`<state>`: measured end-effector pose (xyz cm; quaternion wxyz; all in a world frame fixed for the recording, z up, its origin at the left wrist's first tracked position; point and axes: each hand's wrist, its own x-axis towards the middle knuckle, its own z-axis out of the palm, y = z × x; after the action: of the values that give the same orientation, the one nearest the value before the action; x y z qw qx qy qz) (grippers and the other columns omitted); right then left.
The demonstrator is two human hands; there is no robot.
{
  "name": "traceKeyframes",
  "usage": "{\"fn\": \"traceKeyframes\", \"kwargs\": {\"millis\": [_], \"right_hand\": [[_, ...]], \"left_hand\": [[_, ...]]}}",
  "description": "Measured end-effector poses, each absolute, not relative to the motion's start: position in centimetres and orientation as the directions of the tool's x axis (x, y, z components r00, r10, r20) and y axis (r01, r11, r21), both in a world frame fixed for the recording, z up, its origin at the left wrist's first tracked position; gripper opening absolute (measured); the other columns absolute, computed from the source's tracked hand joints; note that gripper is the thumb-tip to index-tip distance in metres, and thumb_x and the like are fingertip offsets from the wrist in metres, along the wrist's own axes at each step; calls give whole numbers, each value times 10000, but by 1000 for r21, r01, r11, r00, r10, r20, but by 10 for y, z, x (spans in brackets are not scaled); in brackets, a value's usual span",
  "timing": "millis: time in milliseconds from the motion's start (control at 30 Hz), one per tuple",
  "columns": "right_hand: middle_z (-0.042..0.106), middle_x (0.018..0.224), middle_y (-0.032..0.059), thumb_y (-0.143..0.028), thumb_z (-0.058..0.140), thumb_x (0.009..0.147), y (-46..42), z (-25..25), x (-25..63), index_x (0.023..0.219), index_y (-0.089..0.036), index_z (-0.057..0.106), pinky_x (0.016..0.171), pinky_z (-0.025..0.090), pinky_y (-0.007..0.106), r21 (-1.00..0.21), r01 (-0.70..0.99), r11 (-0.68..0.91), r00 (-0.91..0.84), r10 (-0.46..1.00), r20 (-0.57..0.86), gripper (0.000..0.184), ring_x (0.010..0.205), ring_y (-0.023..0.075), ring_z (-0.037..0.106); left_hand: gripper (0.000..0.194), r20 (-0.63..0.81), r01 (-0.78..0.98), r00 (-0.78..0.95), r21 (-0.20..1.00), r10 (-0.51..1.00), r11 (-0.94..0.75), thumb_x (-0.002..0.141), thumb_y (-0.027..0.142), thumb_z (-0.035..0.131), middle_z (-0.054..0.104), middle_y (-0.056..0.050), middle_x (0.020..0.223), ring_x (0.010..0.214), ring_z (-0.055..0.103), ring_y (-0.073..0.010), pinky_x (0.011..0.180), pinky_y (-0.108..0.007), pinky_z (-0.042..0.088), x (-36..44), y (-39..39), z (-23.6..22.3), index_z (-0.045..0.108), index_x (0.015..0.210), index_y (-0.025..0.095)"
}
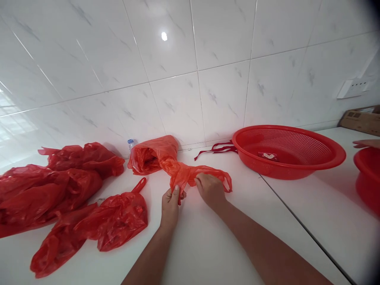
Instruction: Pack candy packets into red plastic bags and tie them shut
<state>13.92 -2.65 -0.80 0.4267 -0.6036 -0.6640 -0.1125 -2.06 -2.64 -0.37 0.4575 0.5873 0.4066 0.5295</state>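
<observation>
A red plastic bag (158, 152) lies on its side near the wall, and its twisted neck and handles stretch to the right. My left hand (171, 204) pinches a lower part of the bag's handle end, thumb on top. Just right of it, my right hand (210, 189) is closed on the same bag, with a handle loop sticking out past the fingers. What the bag holds is hidden; its left end is a dark, folded opening. More crumpled red plastic bags (121, 217) lie to the left of my left hand.
A red perforated basin (289, 172) with a small packet (268, 156) in it stands at right, dark red ribbons (218, 148) beside it. Farther right are another red basin (368, 178), another person's hand (366, 143) and a cardboard box (360, 120). A blue-capped bottle (131, 144) stands by the wall.
</observation>
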Motion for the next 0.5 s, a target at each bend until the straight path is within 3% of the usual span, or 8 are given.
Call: {"fn": "traceKeyframes", "kwargs": {"millis": [167, 267, 367, 500], "right_hand": [[618, 873, 57, -80, 339, 844, -27, -13, 127, 954, -194, 579, 659, 424, 281, -438, 822, 365, 44, 725, 688, 288, 782, 183, 562], [596, 824, 44, -106, 324, 864, -25, -13, 134, 965, -191, 555, 567, 389, 260, -476, 816, 328, 49, 781, 623, 266, 672, 161, 534], [575, 719, 14, -152, 343, 886, -25, -10, 138, 901, -199, 547, 527, 344, 246, -475, 828, 298, 25, 827, 562, 209, 591, 140, 499], [586, 796, 39, -187, 441, 866, -27, -4, 137, 794, -178, 570, 558, 353, 242, -410, 850, 331, -22, 799, 601, 148, 677, 136, 506]], "left_hand": [[460, 126, -346, 474, 937, 871, 53, 881, 515, 418, 522, -21, 638, 602, 495, -134, 625, -284, 388, -10, -35, 0, 453, 571, 177], [479, 70, -346, 628, 917, 775, 197, 868, 532, 432, 490, -16, 598, 594, 515, -144, 638, -302, 396, -6, -43, 2, 427, 539, 183], [487, 40, -274, 712, 935, 701, 226, 868, 524, 440, 475, -18, 568, 591, 524, -154, 648, -316, 400, -3, -51, 2, 423, 517, 186], [491, 83, -268, 813, 932, 576, 244, 890, 490, 416, 474, -22, 511, 551, 521, -153, 602, -307, 389, 3, -59, -4, 425, 510, 179]]}}
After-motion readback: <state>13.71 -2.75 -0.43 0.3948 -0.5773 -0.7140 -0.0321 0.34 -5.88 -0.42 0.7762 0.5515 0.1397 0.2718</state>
